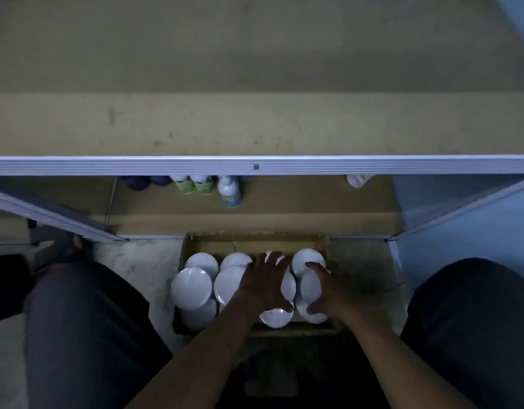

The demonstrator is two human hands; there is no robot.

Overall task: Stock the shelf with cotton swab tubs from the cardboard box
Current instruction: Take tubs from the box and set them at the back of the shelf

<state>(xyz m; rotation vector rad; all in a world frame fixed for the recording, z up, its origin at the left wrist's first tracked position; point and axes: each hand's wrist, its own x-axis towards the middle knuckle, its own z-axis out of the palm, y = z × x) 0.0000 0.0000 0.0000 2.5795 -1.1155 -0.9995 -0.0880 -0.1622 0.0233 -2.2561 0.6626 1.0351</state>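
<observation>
Dark trousers cover the person's two knees, the left knee [86,329] and the right knee [473,326] spread wide at the near edge of the view; between them both bare forearms reach down and forward; the left hand [263,283] lies palm-down with its fingers spread over the white lids of the middle tubs, touching them, though whether it grips one I cannot tell; the right hand [321,290] has its fingers curled round the side of a white tub [309,286] at the right end of the box, thumb low and fingertips high on it; the cardboard box [254,239] sits on the pale concrete floor [145,270] just in front of the knees, its far wall close against the shelving; inside it the cotton swab tubs [192,286] stand packed in rows, round white lids up, filling all but a strip along the far wall; beyond, the bottom shelf [299,202] holds a few bottles [229,191] near its back, some green-labelled, one white, with purple items to their left; above that runs the white metal edge [166,166] of the upper shelf [254,119], its brown board bare and scuffed.
</observation>
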